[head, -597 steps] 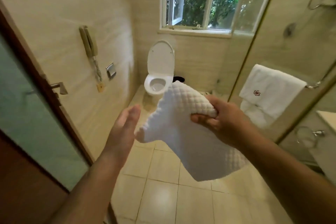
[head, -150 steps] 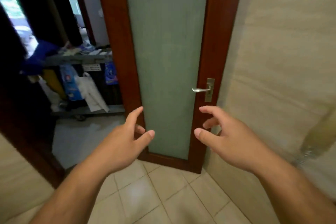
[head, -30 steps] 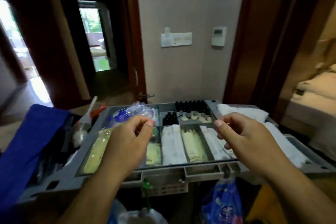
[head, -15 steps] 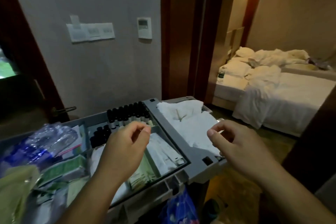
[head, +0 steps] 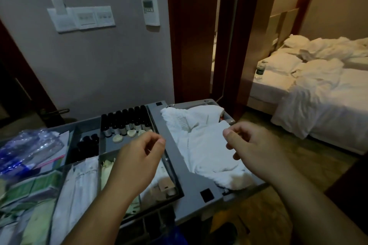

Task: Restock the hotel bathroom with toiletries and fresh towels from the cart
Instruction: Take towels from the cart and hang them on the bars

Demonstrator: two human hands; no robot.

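Above cart (head: 191, 181) | left hand (head: 137, 157) loosely curled, empty, over toiletries (head: 123, 123) | right hand (head: 254, 145) likewise, over towels (head: 207, 145)

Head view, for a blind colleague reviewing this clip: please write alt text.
Two bare hands hover empty over a grey cart: the left hand above toiletry compartments, the right hand above white towels. Dark bottles stand at the cart's back; an unmade bed shows beyond.

Your left hand (head: 137, 159) hovers over the grey plastic cart tray (head: 199, 183), your right hand (head: 256, 145) over crumpled white towels (head: 205, 145), fingers loosely curled.
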